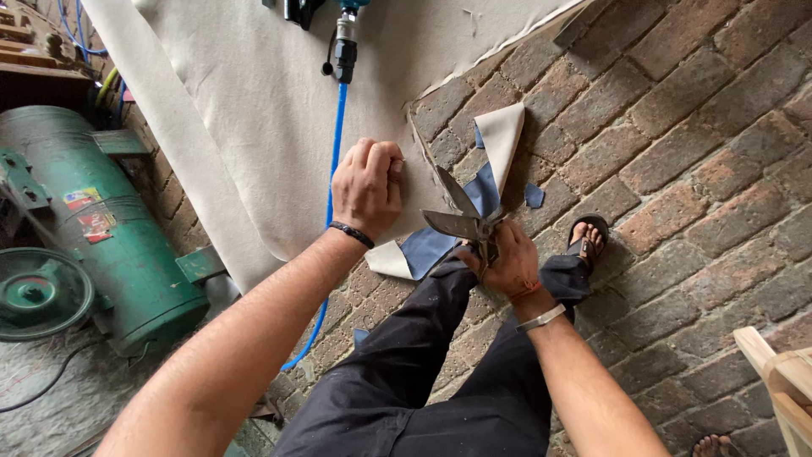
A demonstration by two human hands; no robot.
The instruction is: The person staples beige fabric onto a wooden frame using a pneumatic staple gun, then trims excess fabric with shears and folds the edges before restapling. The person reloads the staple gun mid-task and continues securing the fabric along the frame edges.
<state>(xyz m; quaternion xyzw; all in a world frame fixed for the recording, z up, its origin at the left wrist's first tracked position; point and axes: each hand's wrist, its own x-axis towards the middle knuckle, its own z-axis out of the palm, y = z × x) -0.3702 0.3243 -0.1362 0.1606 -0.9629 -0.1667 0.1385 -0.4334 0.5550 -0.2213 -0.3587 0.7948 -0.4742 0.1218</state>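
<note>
- Head view looks down on two bare arms over a brick floor (702, 169).
- Right hand (510, 258) has its grip closed through the handles of a pair of large scissors (461, 218), whose blades stand open and point up and to the left.
- Open blades sit at the edge of a big sheet of beige cloth (271, 110), where a cut runs up from the scissors.
- Left hand (367, 186) is curled into a fist with the grip closed, knuckles pressed down on the beige cloth just left of the cut; whether it pinches the cloth I cannot tell.
- A black band circles the left wrist, and a metal bangle (541, 317) and a red thread circle the right wrist.
- A loose strip of cloth (495, 156), beige on one face and blue on the other, lies folded on the bricks beside the blades.
- Black trousers (423, 372) cover the person's legs below the hands, and a sandalled foot (589, 237) rests on the bricks just right of the right hand.
- A blue hose (334, 169) runs across the cloth to a black fitting (342, 51) near the top.
- A green metal tank (93, 220) lies at the left.
- A pale wooden frame (782, 381) shows at the lower right edge.
</note>
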